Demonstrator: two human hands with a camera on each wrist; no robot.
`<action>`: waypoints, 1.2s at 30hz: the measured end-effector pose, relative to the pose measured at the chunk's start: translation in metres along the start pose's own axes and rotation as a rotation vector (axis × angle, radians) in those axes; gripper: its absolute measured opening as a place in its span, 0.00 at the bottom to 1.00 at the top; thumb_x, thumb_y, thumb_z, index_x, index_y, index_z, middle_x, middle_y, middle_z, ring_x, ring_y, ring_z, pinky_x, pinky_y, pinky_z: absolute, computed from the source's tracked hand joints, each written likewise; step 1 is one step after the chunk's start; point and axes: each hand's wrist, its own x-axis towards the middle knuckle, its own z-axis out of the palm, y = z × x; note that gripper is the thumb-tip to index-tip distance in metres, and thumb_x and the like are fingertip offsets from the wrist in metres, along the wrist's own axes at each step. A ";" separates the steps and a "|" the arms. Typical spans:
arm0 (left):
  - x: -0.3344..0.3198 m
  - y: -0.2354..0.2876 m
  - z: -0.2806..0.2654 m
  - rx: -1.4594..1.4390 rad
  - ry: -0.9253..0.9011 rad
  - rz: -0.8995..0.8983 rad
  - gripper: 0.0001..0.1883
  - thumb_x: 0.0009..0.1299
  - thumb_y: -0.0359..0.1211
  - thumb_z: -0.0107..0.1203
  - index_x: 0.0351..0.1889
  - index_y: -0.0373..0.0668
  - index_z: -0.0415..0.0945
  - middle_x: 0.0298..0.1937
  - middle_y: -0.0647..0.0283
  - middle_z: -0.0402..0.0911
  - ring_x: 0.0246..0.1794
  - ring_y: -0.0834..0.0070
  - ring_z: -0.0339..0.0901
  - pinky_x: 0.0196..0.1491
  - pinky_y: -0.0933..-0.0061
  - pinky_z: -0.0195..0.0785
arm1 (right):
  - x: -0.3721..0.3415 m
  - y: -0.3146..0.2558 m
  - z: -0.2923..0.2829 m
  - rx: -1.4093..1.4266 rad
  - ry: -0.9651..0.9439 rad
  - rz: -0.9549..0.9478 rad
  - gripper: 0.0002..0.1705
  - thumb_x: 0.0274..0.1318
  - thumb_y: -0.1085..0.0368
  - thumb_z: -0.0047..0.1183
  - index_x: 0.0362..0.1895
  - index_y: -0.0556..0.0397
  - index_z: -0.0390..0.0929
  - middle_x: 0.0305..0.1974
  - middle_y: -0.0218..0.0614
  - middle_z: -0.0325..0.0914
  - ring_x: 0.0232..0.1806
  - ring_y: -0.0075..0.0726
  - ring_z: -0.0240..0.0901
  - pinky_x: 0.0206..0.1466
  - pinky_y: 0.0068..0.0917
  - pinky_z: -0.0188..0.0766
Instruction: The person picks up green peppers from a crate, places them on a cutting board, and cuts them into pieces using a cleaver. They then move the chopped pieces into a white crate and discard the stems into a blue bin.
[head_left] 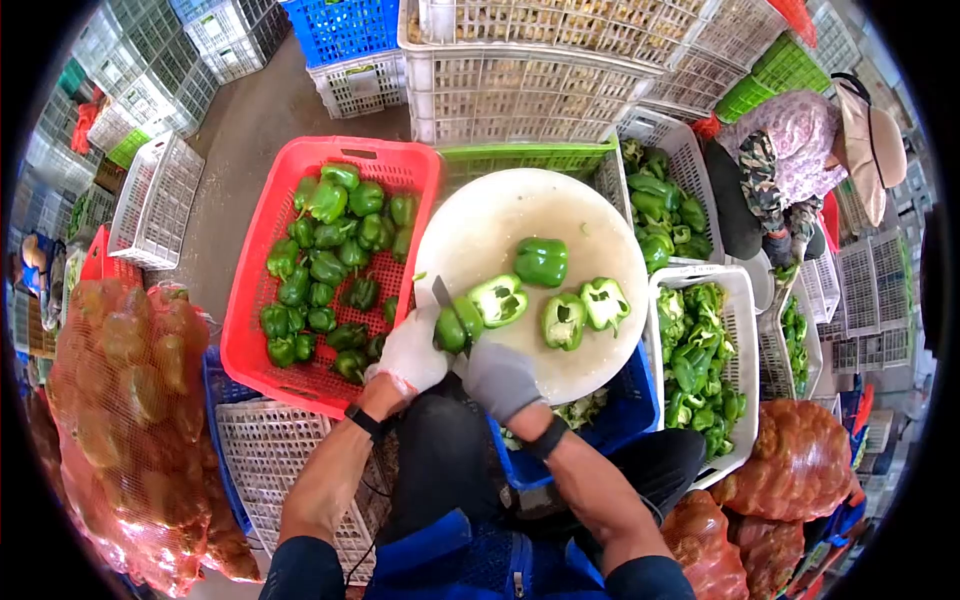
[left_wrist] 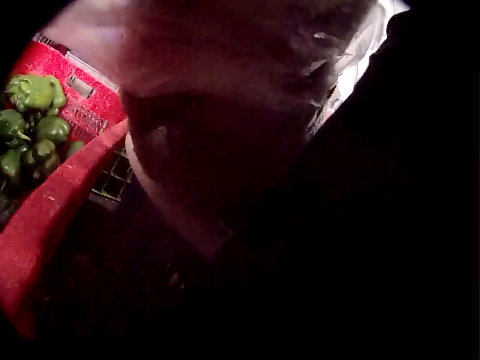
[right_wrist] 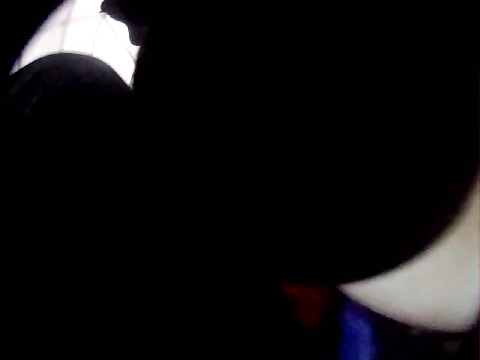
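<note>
My left hand (head_left: 418, 350), in a pale glove, holds a green bell pepper piece (head_left: 453, 326) at the near left edge of the round white board (head_left: 470, 220). In a grey glove, my right hand (head_left: 503, 378) grips a knife whose blade (head_left: 442, 293) lies across that piece; its handle is hidden. Beside them an opened pepper half (head_left: 498, 301) shows its pale inside. Farther right lie two more opened halves, one (head_left: 564, 321) next to the other (head_left: 605, 304). A whole-looking green bell pepper (head_left: 541, 261) sits mid-board. Both wrist views are mostly dark.
A red crate (head_left: 262, 215) of whole peppers stands left. White crates at the right hold cut peppers (head_left: 703, 350) and more peppers (head_left: 655, 200). Under the board is a blue crate (head_left: 640, 395). Red mesh sacks (head_left: 130, 430) flank both sides. Another person (head_left: 790, 160) works at upper right.
</note>
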 end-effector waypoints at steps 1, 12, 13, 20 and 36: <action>0.000 -0.003 0.002 0.009 0.016 0.039 0.32 0.59 0.33 0.70 0.65 0.35 0.79 0.59 0.36 0.85 0.60 0.38 0.84 0.64 0.47 0.78 | 0.012 0.003 0.007 0.013 -0.007 0.006 0.18 0.67 0.55 0.59 0.35 0.57 0.92 0.35 0.59 0.89 0.40 0.65 0.90 0.46 0.56 0.84; 0.073 0.013 0.039 -0.036 -0.142 0.202 0.31 0.67 0.38 0.69 0.67 0.36 0.77 0.59 0.36 0.86 0.59 0.41 0.86 0.62 0.48 0.79 | -0.066 0.102 0.024 0.209 0.346 0.254 0.19 0.69 0.51 0.60 0.37 0.56 0.88 0.33 0.58 0.86 0.40 0.70 0.86 0.45 0.58 0.80; 0.070 0.018 0.042 -0.074 -0.171 0.168 0.34 0.68 0.37 0.68 0.72 0.36 0.74 0.61 0.36 0.85 0.60 0.40 0.85 0.64 0.49 0.79 | -0.073 0.102 0.019 0.193 0.382 0.216 0.17 0.68 0.54 0.61 0.37 0.57 0.87 0.32 0.58 0.86 0.40 0.69 0.86 0.42 0.55 0.80; 0.041 -0.081 -0.047 0.053 0.102 -0.270 0.22 0.74 0.45 0.60 0.56 0.37 0.86 0.50 0.38 0.89 0.54 0.43 0.88 0.59 0.46 0.80 | -0.090 0.119 0.027 0.202 0.383 0.288 0.17 0.69 0.57 0.60 0.33 0.58 0.82 0.27 0.62 0.82 0.33 0.75 0.83 0.36 0.60 0.78; 0.047 -0.317 0.078 0.608 -0.707 -0.686 0.29 0.65 0.57 0.74 0.56 0.46 0.92 0.61 0.57 0.92 0.60 0.58 0.91 0.61 0.56 0.84 | -0.081 0.103 0.013 0.264 0.271 0.453 0.15 0.69 0.59 0.59 0.35 0.59 0.83 0.30 0.63 0.83 0.36 0.74 0.84 0.37 0.56 0.80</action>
